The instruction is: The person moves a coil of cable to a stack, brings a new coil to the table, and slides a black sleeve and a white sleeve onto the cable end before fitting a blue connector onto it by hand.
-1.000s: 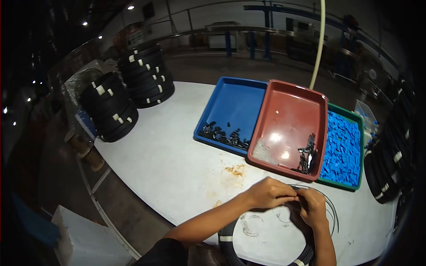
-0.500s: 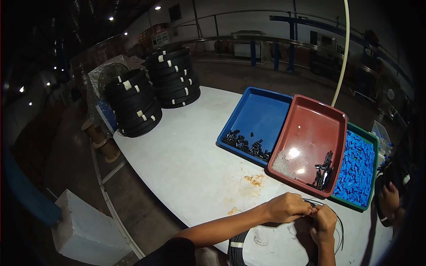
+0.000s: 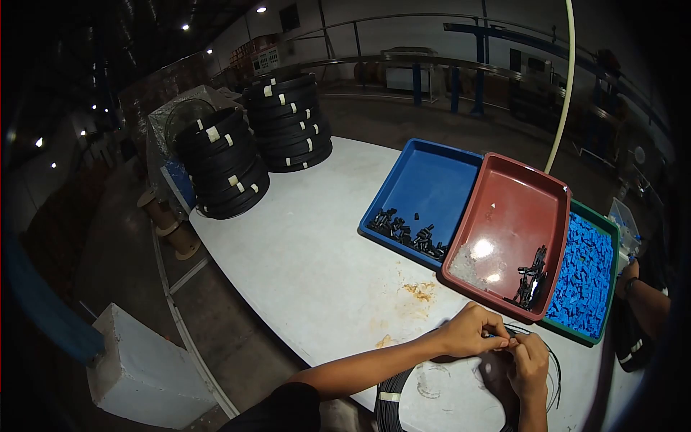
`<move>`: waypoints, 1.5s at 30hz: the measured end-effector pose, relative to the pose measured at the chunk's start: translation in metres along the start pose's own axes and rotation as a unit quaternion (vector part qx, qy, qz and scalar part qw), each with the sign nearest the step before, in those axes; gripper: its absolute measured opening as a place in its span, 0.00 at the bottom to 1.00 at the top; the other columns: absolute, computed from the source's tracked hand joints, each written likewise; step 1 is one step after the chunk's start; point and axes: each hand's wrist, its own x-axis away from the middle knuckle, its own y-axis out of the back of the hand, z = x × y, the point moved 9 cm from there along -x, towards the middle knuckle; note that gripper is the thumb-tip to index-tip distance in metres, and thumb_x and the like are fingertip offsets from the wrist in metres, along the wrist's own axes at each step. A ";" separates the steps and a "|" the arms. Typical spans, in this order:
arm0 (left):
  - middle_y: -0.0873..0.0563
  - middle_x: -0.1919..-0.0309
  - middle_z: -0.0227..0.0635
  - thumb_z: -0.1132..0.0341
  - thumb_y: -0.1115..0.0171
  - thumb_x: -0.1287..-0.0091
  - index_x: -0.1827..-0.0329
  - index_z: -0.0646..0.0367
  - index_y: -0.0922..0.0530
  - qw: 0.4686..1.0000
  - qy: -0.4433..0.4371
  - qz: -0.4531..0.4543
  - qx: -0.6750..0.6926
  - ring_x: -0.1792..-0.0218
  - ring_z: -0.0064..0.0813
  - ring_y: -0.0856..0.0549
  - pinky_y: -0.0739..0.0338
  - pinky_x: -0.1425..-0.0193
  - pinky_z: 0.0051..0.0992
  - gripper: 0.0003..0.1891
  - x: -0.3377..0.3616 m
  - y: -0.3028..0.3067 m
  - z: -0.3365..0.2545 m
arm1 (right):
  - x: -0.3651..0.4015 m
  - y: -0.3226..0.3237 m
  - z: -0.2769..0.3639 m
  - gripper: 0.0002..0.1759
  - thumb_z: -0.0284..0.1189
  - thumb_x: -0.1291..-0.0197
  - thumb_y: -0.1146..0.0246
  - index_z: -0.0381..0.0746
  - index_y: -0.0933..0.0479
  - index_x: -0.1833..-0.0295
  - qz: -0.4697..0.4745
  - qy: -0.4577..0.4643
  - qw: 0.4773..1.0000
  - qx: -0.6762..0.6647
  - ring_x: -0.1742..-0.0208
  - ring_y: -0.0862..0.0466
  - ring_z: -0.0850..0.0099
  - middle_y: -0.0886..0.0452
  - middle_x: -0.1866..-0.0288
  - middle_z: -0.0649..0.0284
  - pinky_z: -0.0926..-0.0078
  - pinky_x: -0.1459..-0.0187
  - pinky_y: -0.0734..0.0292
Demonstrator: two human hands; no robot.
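Observation:
My left hand (image 3: pixel 471 331) and my right hand (image 3: pixel 530 362) meet near the table's front edge, fingertips pinched close together. Thin black cable (image 3: pixel 556 371) loops out from behind my right hand, its end running in at the fingers. A speck of blue shows at my left fingertips, too small to name. Below my hands lies a coil of black cable (image 3: pixel 389 414) bound with a white tape band (image 3: pixel 389 397); my right forearm covers part of it.
A blue tray (image 3: pixel 421 176) with black pieces, a red tray (image 3: pixel 518 180) with clear and black pieces, and a green tray (image 3: pixel 613 288) of blue pieces stand ahead. Stacked cable coils (image 3: pixel 223 165) sit at the table's far left. A co-worker's arm (image 3: pixel 646 302) is at right.
My fingers have shifted slightly, still pinched together, and the left ones now show a speck of blue. The co-worker's hand has moved up toward the green tray's edge. The view has shifted slightly.

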 end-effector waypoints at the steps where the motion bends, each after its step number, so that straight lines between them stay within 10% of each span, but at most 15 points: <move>1: 0.08 0.65 0.39 0.77 0.29 0.35 0.58 0.68 0.14 1.000 0.001 0.000 -0.001 0.64 0.24 0.10 0.15 0.57 0.26 0.05 0.001 -0.001 0.005 | 0.005 -0.003 -0.002 0.10 0.14 0.50 0.30 0.31 0.25 0.66 -0.001 0.000 1.000 -0.001 0.70 0.19 0.56 0.18 0.67 0.52 0.62 0.69 0.23; 4: 0.11 0.64 0.40 0.76 0.27 0.42 0.55 0.62 0.14 0.904 -0.332 0.033 -0.269 0.67 0.38 0.13 0.20 0.61 0.34 0.12 0.019 -0.021 -0.038 | 0.028 -0.024 -0.049 0.10 0.09 0.54 0.35 0.30 0.26 0.66 0.037 -0.290 0.923 -0.250 0.67 0.13 0.53 0.16 0.69 0.49 0.66 0.64 0.18; 9: 0.10 0.64 0.37 0.74 0.27 0.40 0.55 0.62 0.13 0.908 -0.332 0.029 -0.255 0.68 0.34 0.12 0.21 0.63 0.32 0.10 0.019 -0.017 -0.040 | 0.018 -0.022 -0.039 0.13 0.08 0.55 0.36 0.31 0.26 0.64 0.053 -0.226 0.950 -0.208 0.66 0.13 0.54 0.15 0.67 0.49 0.66 0.63 0.19; 12: 0.08 0.67 0.41 0.76 0.29 0.37 0.61 0.63 0.12 0.987 -0.122 -0.016 -0.106 0.71 0.36 0.10 0.18 0.65 0.31 0.04 0.005 0.001 -0.019 | 0.012 -0.011 -0.023 0.14 0.09 0.55 0.34 0.32 0.26 0.62 0.009 -0.104 0.988 -0.117 0.65 0.14 0.54 0.16 0.65 0.51 0.64 0.64 0.19; 16: 0.08 0.66 0.42 0.76 0.29 0.37 0.60 0.63 0.13 0.993 -0.097 -0.017 -0.072 0.69 0.36 0.10 0.18 0.65 0.32 0.04 0.003 0.000 -0.015 | 0.010 -0.005 -0.016 0.14 0.09 0.55 0.34 0.32 0.26 0.63 0.009 -0.046 0.998 -0.049 0.66 0.15 0.55 0.16 0.65 0.52 0.65 0.66 0.20; 19: 0.09 0.65 0.39 0.75 0.28 0.38 0.60 0.63 0.13 0.970 -0.196 -0.006 -0.142 0.68 0.35 0.11 0.19 0.64 0.31 0.05 0.008 -0.006 -0.022 | 0.020 -0.015 -0.033 0.11 0.08 0.53 0.35 0.31 0.26 0.65 0.012 -0.150 0.978 -0.143 0.69 0.14 0.58 0.15 0.68 0.51 0.69 0.67 0.20; 22: 0.12 0.63 0.32 0.73 0.27 0.40 0.61 0.63 0.14 0.833 -0.386 0.039 -0.394 0.68 0.29 0.14 0.21 0.64 0.31 0.07 0.027 -0.033 -0.041 | 0.031 -0.030 -0.053 0.10 0.08 0.51 0.36 0.31 0.26 0.66 0.039 -0.299 0.912 -0.279 0.72 0.16 0.67 0.15 0.71 0.53 0.74 0.69 0.22; 26: 0.10 0.64 0.34 0.73 0.27 0.39 0.61 0.63 0.13 0.909 -0.315 0.025 -0.271 0.69 0.30 0.12 0.20 0.64 0.30 0.06 0.019 -0.016 -0.041 | 0.016 -0.019 -0.037 0.12 0.08 0.50 0.35 0.32 0.26 0.63 0.014 -0.197 0.957 -0.214 0.71 0.16 0.67 0.16 0.70 0.56 0.71 0.69 0.21; 28: 0.08 0.65 0.39 0.74 0.27 0.38 0.59 0.63 0.12 0.990 -0.085 -0.005 -0.109 0.70 0.31 0.10 0.18 0.64 0.28 0.06 0.005 0.002 -0.019 | 0.007 -0.006 -0.015 0.15 0.08 0.52 0.35 0.34 0.25 0.60 -0.011 -0.056 0.994 -0.092 0.68 0.15 0.58 0.17 0.67 0.56 0.65 0.68 0.19; 32: 0.08 0.65 0.41 0.74 0.27 0.38 0.58 0.63 0.11 0.984 -0.134 -0.006 -0.120 0.70 0.33 0.10 0.18 0.64 0.29 0.07 0.006 -0.003 -0.019 | 0.008 -0.004 -0.010 0.14 0.08 0.50 0.35 0.34 0.26 0.62 0.010 -0.022 0.999 -0.041 0.68 0.14 0.59 0.17 0.67 0.55 0.67 0.67 0.18; 34: 0.08 0.65 0.41 0.75 0.27 0.39 0.57 0.63 0.12 0.945 -0.239 0.021 -0.224 0.70 0.34 0.11 0.18 0.65 0.30 0.09 0.008 -0.014 -0.026 | 0.034 -0.033 -0.053 0.12 0.08 0.46 0.35 0.33 0.26 0.62 0.058 -0.273 0.921 -0.272 0.67 0.13 0.59 0.17 0.67 0.55 0.69 0.67 0.18; 36: 0.10 0.65 0.40 0.76 0.27 0.42 0.55 0.62 0.12 0.876 -0.342 0.047 -0.337 0.70 0.35 0.13 0.19 0.66 0.33 0.12 0.020 -0.030 -0.035 | 0.033 -0.033 -0.052 0.11 0.08 0.45 0.35 0.33 0.26 0.63 0.056 -0.276 0.916 -0.286 0.67 0.13 0.60 0.17 0.67 0.55 0.70 0.67 0.18; 40: 0.10 0.66 0.39 0.76 0.27 0.42 0.56 0.62 0.12 0.943 -0.251 -0.001 -0.221 0.70 0.35 0.13 0.19 0.66 0.32 0.11 0.012 -0.007 -0.030 | 0.010 -0.013 -0.029 0.09 0.07 0.45 0.37 0.32 0.26 0.66 -0.017 -0.138 0.975 -0.174 0.68 0.13 0.60 0.17 0.70 0.54 0.72 0.67 0.18; 42: 0.10 0.65 0.39 0.76 0.27 0.43 0.55 0.61 0.12 0.996 -0.047 0.003 -0.070 0.70 0.36 0.13 0.19 0.67 0.33 0.12 0.002 0.001 -0.002 | 0.006 -0.007 -0.021 0.10 0.07 0.45 0.37 0.32 0.26 0.67 -0.014 -0.088 0.990 -0.109 0.69 0.13 0.61 0.18 0.70 0.54 0.72 0.68 0.19; 45: 0.09 0.66 0.40 0.76 0.27 0.41 0.57 0.62 0.12 0.992 -0.093 -0.001 -0.081 0.71 0.36 0.12 0.19 0.66 0.31 0.09 0.002 -0.002 -0.012 | 0.008 -0.005 -0.021 0.09 0.08 0.47 0.36 0.32 0.25 0.67 0.000 -0.092 0.991 -0.092 0.68 0.13 0.59 0.17 0.69 0.53 0.71 0.67 0.19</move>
